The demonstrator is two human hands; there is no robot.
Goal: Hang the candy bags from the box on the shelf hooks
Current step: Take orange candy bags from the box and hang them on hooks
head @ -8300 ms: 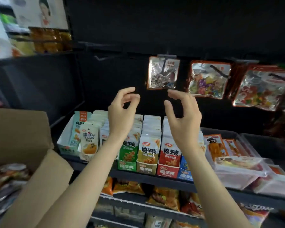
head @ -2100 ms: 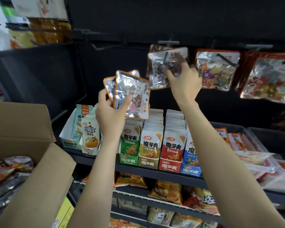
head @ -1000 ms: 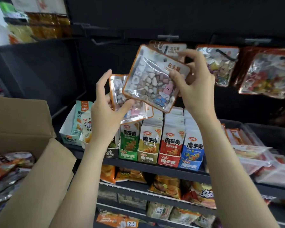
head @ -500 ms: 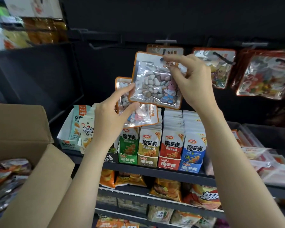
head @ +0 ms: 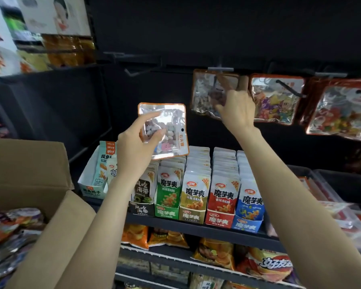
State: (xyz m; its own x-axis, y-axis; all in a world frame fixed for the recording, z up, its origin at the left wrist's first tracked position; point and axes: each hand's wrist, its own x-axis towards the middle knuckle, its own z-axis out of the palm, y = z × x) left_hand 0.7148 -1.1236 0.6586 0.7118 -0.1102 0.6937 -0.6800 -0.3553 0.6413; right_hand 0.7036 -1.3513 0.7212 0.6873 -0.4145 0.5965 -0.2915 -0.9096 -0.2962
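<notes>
Shelf hooks (head: 219,69): right hand (head: 237,105) presses hung bag (head: 204,94), fingers straight; left hand (head: 137,147) pinches 1 candy bag (head: 171,130).

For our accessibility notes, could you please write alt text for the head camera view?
A person's right hand reaches up to a candy bag hanging on a shelf hook, while the left hand holds another candy bag lower down. Snack packs fill the shelf below, and an open cardboard box of bags stands at the left.

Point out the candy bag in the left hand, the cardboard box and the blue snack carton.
candy bag (head: 171,122): head view, clear front.
cardboard box (head: 27,163): head view, rear flap.
blue snack carton (head: 247,225): head view, front panel.
</notes>
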